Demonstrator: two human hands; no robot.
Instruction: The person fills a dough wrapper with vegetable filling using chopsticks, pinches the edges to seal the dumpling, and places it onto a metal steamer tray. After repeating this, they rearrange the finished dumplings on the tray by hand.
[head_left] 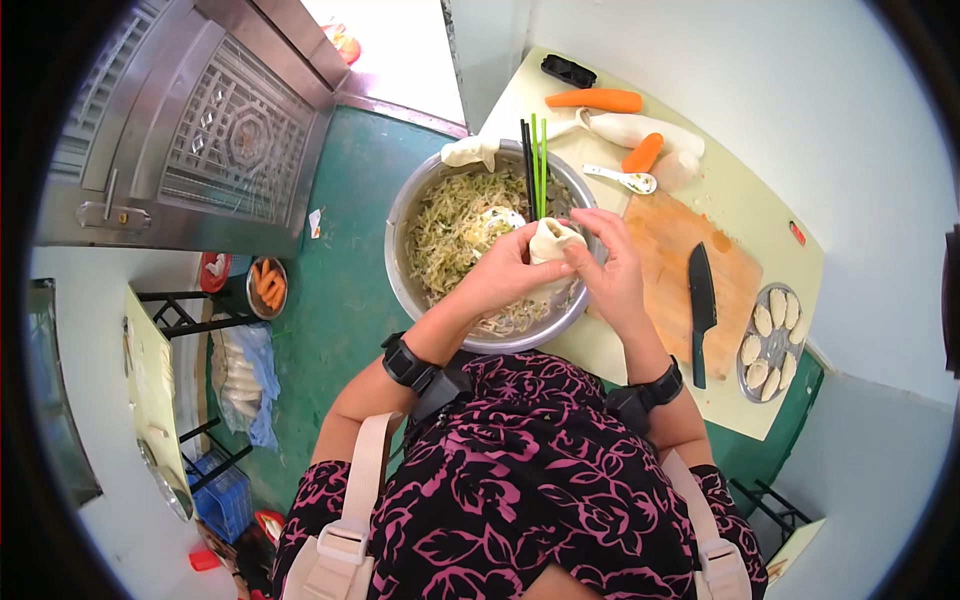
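Observation:
Between my two hands, above the large metal bowl, is a dumpling with its pale dough gathered up and a gap showing at the top. My left hand is closed around its left side. My right hand pinches it from the right with thumb and fingers. Shredded vegetable filling lies in the bowl below. Black chopsticks and green chopsticks stand at the bowl's far side. A pale dough piece hangs over the rim.
On the table, a cutting board bears a black knife. Beyond are a white spoon, a carrot and a white radish. A metal plate of several dumplings stands right. Carrots fill a floor bowl.

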